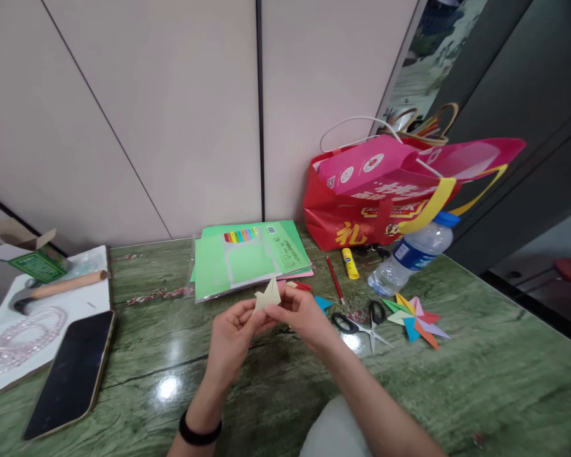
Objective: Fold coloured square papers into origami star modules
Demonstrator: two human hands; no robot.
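Observation:
Between my two hands is a small folded piece of cream paper, its pointed tip standing up. My left hand pinches its lower left side. The fingers of my right hand are closed on its right edge. Partly hidden behind my right hand lie a blue folded paper piece and a red one. To the right, black-handled scissors rest with their blades apart. Past them lies a many-coloured paper pinwheel star made of folded pieces.
Packs of green paper lie behind my hands. A red pencil, a yellow glue stick, a water bottle and a red gift bag are at the back right. At left are a phone, a hammer-like tool and a small box.

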